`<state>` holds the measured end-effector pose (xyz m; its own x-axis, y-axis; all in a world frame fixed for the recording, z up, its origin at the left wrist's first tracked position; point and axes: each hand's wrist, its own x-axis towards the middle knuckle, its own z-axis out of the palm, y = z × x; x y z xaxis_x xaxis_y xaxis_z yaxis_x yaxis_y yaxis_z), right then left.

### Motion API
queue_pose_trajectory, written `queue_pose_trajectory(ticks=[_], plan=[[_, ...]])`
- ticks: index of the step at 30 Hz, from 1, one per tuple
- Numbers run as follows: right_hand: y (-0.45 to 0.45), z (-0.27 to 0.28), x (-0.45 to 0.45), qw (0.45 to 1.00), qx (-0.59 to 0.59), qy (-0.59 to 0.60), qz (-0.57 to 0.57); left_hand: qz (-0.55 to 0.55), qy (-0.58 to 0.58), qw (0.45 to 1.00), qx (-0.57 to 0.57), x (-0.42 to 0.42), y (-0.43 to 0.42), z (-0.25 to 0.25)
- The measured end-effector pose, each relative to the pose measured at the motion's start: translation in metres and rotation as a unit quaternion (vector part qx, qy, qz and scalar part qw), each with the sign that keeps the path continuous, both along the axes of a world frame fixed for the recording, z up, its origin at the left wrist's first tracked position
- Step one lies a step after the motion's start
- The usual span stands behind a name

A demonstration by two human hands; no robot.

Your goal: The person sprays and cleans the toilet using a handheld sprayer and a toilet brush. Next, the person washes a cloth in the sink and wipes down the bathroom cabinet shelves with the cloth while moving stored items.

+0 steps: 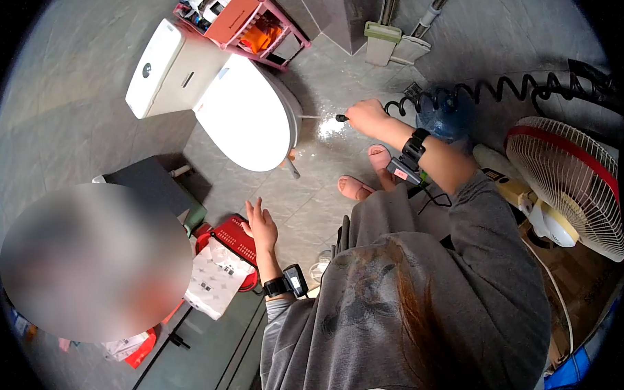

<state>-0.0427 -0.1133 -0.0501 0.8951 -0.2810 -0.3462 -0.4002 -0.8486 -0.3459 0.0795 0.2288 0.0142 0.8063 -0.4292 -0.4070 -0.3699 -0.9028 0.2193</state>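
R hand (366, 118) curled tight round a black nozzle (341, 118), tip twd toilet (244, 118), thin pale streak ahead of it, above white patch (332, 130) on floor; coiled blk hose (490, 90) beside wrist; L hand (263, 230) open, fingers loosely apart, nr red basket (236, 233)

No wording, brand or number could be read with certainty. A line of small dark lettering ran across the coral-red box (233, 19) above the pink rack (290, 51), too tiny to make out, and black printed blocks on the white packaging (213, 284) were equally illegible. A dark label on the toilet's cistern (174, 79) and a red one on a grey wrist-worn device (402, 170) gave no legible characters either.
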Motion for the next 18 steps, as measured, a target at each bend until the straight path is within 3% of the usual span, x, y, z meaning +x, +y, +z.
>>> queue_pose_trajectory(ticks=[8, 16, 18], plan=[[0.019, -0.007, -0.011, 1.000, -0.003, -0.003, 0.000, -0.003, -0.010, 1.000, -0.010, -0.006, 0.001, 0.001], [0.042, 0.021, -0.012, 0.999, 0.001, -0.012, 0.036, 0.000, -0.020, 1.000, -0.010, -0.011, 0.007, 0.004], [0.048, 0.032, -0.006, 0.998, 0.009, 0.034, 0.059, 0.003, -0.023, 1.000, -0.021, -0.011, 0.012, 0.002]])
